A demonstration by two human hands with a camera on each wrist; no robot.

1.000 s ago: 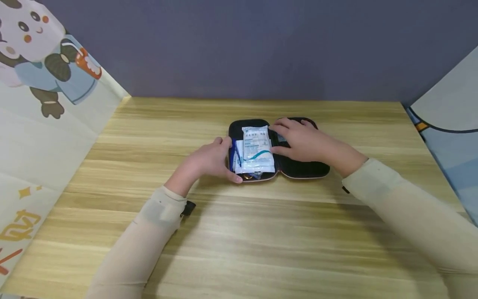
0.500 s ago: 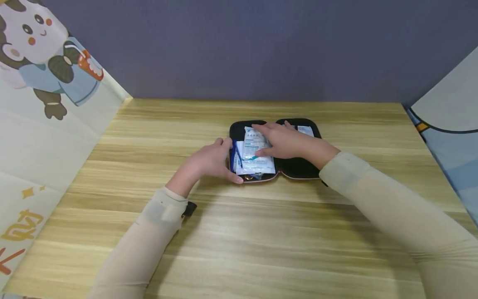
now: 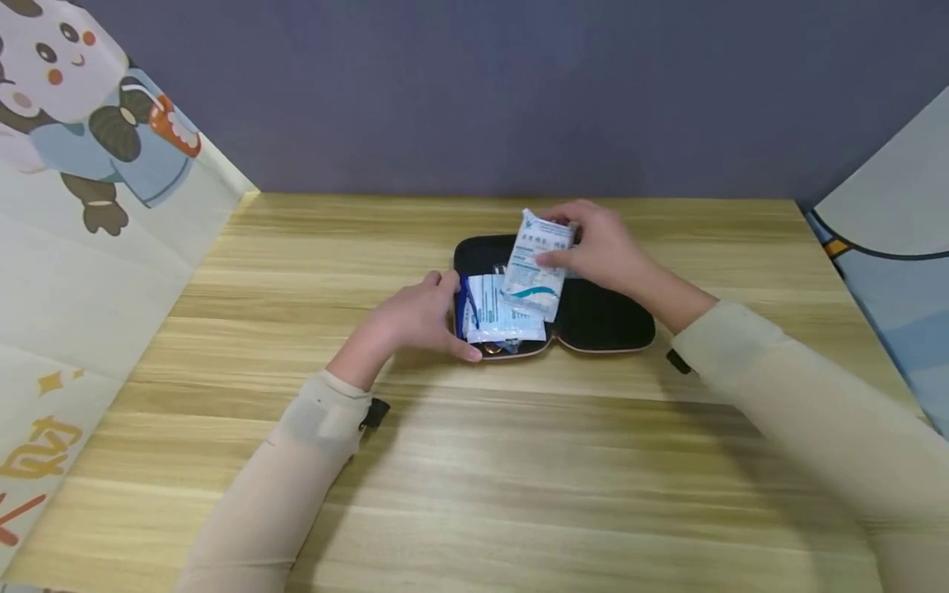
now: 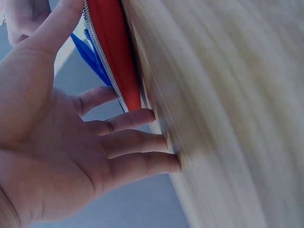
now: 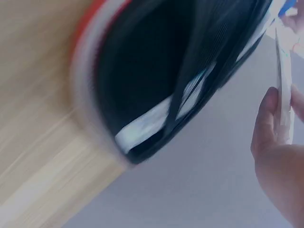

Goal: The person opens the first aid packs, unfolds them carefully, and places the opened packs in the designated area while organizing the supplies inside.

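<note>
A small zippered case [image 3: 604, 317], red outside and black inside, lies unfolded on the wooden table. My right hand [image 3: 611, 251] pinches a white sealed packet [image 3: 537, 268] with teal print between thumb and fingers, tilted above the case's left half. Beneath it sit another white packet [image 3: 485, 309] and a blue item [image 3: 464, 309] at the left side. My left hand [image 3: 415, 317] touches the left edge of the case, thumb at the front corner. In the left wrist view its fingers [image 4: 137, 164] are spread and nearly straight beside the red side [image 4: 114, 47].
A strap holds a white flat item [image 5: 147, 124] in the case's right half, seen in the right wrist view. The wooden table [image 3: 474, 469] stretches around the case. A dark blue-grey panel [image 3: 474, 99] stands behind it, with printed panels on both sides.
My right hand has reached left over the case, taken hold of the upper white packet and lifted it up and to the right. My left hand has stayed at the case's edge.
</note>
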